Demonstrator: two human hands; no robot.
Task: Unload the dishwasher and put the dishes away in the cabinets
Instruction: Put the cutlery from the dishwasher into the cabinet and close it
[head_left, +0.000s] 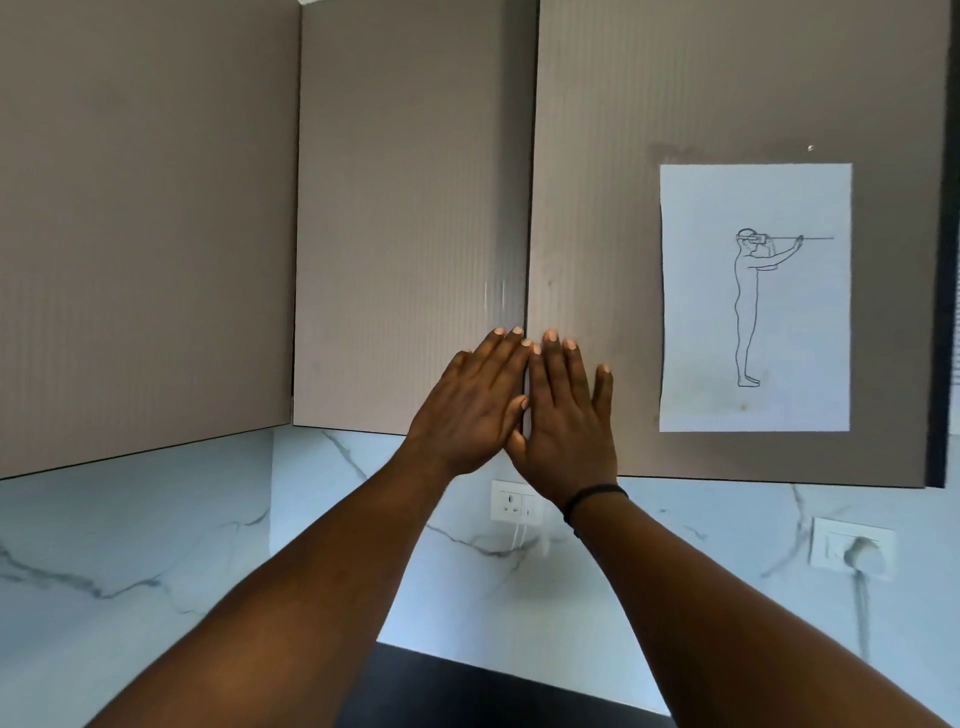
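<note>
**Both hands flat at the seam of two closed wall cabinet doors**

Left hand (470, 402) and right hand (563, 415) are raised side by side, backs to the camera, fingers straight and held close together; nothing is gripped. Index fingertips are touching or nearly so, right over the vertical seam between two doors. Whether the palms actually contact the door faces cannot be told from this angle.

A thin black band (592, 496) is worn on the right wrist.

Task-relevant items: the taupe, finely ribbed middle cabinet door (410, 208) sits behind the left hand; the matching right cabinet door (592, 182) sits behind the right hand. A third taupe door (145, 223) is mounted on the adjoining wall at left, forming a corner. All three are seen closed. No dishes and no dishwasher are in view.

A white paper sheet (754, 312) with a line drawing of a standing figure, headset on, arms stretched forward, is fixed to the right door, well to the right of the hands.

Below the cabinets, a white marble-look backsplash with grey veins (156, 545) is seen. A white wall socket (511, 506) is mounted under the hands, partly hidden by the right wrist. A second white socket with a plug inserted (852, 551) is at far right. A dark countertop (467, 691) is visible between the forearms at the bottom.
</note>
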